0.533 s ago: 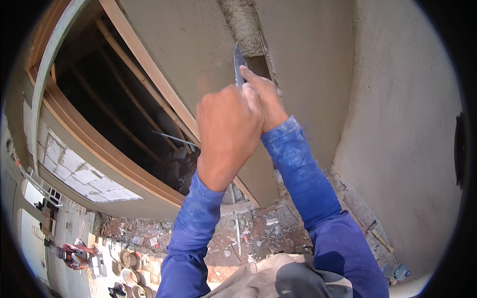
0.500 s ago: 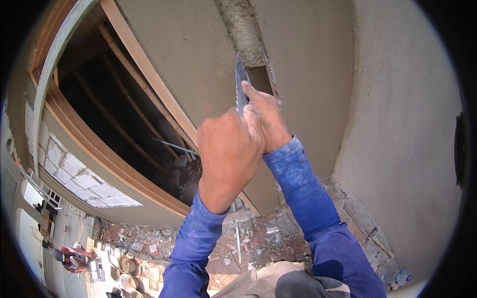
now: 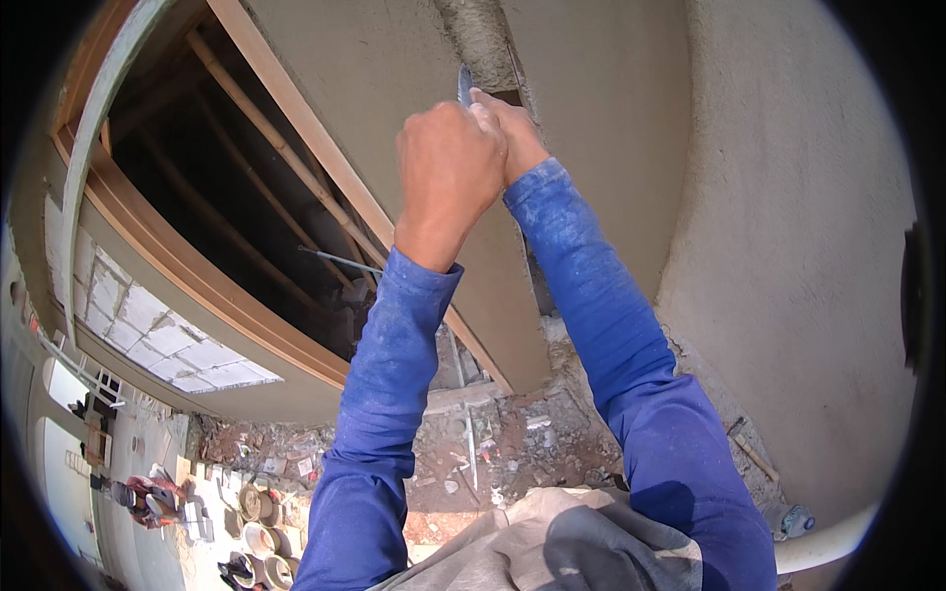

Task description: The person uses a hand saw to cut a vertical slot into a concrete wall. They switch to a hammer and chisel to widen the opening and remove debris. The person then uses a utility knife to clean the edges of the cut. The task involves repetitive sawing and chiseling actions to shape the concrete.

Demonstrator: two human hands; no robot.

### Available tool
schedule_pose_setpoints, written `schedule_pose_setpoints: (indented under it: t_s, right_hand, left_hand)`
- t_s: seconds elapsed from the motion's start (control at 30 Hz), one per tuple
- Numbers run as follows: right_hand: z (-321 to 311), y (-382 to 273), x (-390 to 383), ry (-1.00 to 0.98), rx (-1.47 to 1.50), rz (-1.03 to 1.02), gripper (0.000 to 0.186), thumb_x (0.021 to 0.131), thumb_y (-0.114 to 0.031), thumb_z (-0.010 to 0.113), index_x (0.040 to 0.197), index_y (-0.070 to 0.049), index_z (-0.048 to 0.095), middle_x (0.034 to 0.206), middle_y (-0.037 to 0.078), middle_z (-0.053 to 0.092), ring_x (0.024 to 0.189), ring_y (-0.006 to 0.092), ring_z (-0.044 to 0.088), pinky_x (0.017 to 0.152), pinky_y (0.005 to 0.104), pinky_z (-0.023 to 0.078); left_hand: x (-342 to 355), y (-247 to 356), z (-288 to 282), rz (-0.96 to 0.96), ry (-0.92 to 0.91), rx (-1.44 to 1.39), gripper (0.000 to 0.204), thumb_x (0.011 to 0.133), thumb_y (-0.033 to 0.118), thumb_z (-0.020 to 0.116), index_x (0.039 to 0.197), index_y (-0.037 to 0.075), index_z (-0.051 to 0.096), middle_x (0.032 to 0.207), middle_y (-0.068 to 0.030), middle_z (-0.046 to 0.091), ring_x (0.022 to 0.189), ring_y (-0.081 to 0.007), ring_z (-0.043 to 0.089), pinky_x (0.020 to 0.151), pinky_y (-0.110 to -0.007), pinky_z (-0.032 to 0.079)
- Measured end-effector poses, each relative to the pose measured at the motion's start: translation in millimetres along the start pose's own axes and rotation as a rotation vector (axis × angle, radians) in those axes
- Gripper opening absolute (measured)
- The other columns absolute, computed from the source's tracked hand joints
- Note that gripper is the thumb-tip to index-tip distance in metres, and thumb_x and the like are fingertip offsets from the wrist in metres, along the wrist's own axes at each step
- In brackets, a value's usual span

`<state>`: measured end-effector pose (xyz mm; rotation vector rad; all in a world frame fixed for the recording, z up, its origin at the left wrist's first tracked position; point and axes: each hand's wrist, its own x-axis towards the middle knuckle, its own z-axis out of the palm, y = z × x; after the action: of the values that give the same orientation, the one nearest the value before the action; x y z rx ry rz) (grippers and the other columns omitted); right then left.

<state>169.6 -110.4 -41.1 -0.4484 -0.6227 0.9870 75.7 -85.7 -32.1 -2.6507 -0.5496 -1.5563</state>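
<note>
My left hand (image 3: 448, 177) is closed in a fist, its back toward me, pressed close to my right hand. My right hand (image 3: 514, 136) lies just beyond it, with its fingers closed around the base of a grey pointed metal blade (image 3: 464, 85). Only the blade's tip end shows above the hands; its handle is hidden, apparently inside the left fist. The tip is at the left edge of a rough vertical groove (image 3: 479, 39) in the grey plastered wall (image 3: 365, 89). A dark recess (image 3: 507, 98) at the groove's lower end is partly covered by my right hand.
On the left is a wooden frame (image 3: 286, 118) around a dark opening with poles inside. Rubble (image 3: 512, 458) covers the ground below. A hammer (image 3: 757, 458) and a plastic bottle (image 3: 796, 520) lie at right. Buckets (image 3: 258, 540) and another person (image 3: 150, 495) are at lower left.
Both hands have moved up and away from me along the groove, with the blade. Less of the blade shows now, and my forearms reach out farther.
</note>
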Motion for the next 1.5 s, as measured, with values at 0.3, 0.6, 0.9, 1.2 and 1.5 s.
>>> schedule_pose_setpoints:
  t_s: [0.3, 0.6, 0.9, 1.2, 1.5]
  right_hand:
    - [-15, 5, 19, -0.065, -0.144, -0.146, 0.033, 0.097, -0.034, 0.065, 0.076, -0.009, 0.061, 0.07, -0.003, 0.056, 0.063, 0.0067, 0.05, 0.058, 0.027, 0.042]
    - [-26, 6, 49, -0.035, -0.044, -0.047, 0.029, 0.097, -0.023, 0.064, 0.077, -0.003, 0.061, 0.072, 0.001, 0.055, 0.064, 0.0107, 0.049, 0.056, 0.0331, 0.042]
    - [11, 8, 11, 0.18, -0.012, 0.0, 0.032, 0.098, -0.03, 0.062, 0.073, -0.01, 0.058, 0.067, -0.002, 0.054, 0.058, 0.01, 0.049, 0.055, 0.0297, 0.041]
    - [-26, 7, 81, 0.176, -0.192, -0.121, 0.029, 0.095, -0.021, 0.067, 0.076, 0.0, 0.063, 0.072, 0.0, 0.055, 0.064, 0.0118, 0.049, 0.056, 0.0332, 0.042]
    - [-5, 0, 8, 0.009, 0.008, -0.006, 0.028, 0.096, -0.03, 0.067, 0.084, -0.005, 0.066, 0.078, 0.003, 0.063, 0.067, 0.0108, 0.057, 0.059, 0.0301, 0.046]
  left_hand:
    - [28, 50, -37, -0.06, -0.137, 0.239, 0.037, 0.092, 0.018, 0.053, 0.07, -0.01, 0.061, 0.066, -0.0319, 0.055, 0.059, -0.0478, 0.058, 0.057, -0.052, 0.045]
    - [10, 52, -41, -0.087, -0.114, 0.202, 0.037, 0.093, 0.018, 0.051, 0.07, -0.009, 0.061, 0.066, -0.032, 0.052, 0.059, -0.0492, 0.055, 0.057, -0.052, 0.041]
    - [34, 28, -39, 0.12, -0.107, 0.329, 0.035, 0.092, 0.017, 0.051, 0.07, -0.01, 0.059, 0.065, -0.0309, 0.053, 0.057, -0.045, 0.057, 0.055, -0.05, 0.043]
    - [24, 63, -34, -0.061, -0.066, 0.149, 0.042, 0.093, 0.02, 0.051, 0.066, -0.012, 0.057, 0.064, -0.0337, 0.05, 0.055, -0.047, 0.056, 0.055, -0.051, 0.041]
    - [25, 54, -40, -0.045, -0.069, 0.257, 0.041, 0.094, 0.02, 0.05, 0.067, -0.01, 0.06, 0.063, -0.033, 0.052, 0.056, -0.0475, 0.057, 0.056, -0.054, 0.042]
